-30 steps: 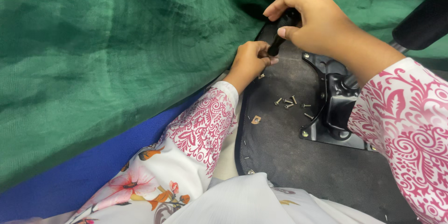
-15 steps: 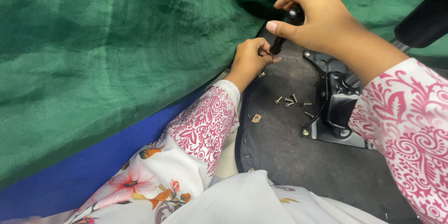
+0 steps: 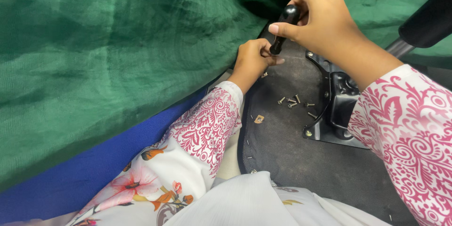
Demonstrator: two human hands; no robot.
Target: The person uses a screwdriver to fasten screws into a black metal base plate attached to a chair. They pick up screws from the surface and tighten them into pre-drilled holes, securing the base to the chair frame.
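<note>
A: Nearest the camera, white cloth [image 3: 254, 202] in the lap, then patterned pink-and-white sleeves on both arms.

B: Surface under the hands?

A: Dark seat underside [image 3: 287, 155], facing up. A black metal plate [image 3: 336, 108] sits on it at right. Loose screws [image 3: 294, 101] lie in a small cluster just left of the plate; one small tan bit [image 3: 258, 119] lies apart, nearer the seat's edge.

B: Left hand?

A: Left hand [image 3: 252, 61] at the far edge of the seat, fingers curled tight, pinching at the lower tip of the screwdriver [image 3: 284, 28]. What sits under the tip is hidden.

B: Right hand?

A: Right hand [image 3: 318, 23] higher up, fingers wrapped closed round the black handle, thumb pressed along it. The tool stands tilted, tip down by the left fingers.

B: Beyond that?

A: Green fabric [image 3: 117, 52] fills the far side and the left; blue cloth [image 3: 94, 179] below it. A black armrest [image 3: 426, 16] at the upper right.
</note>
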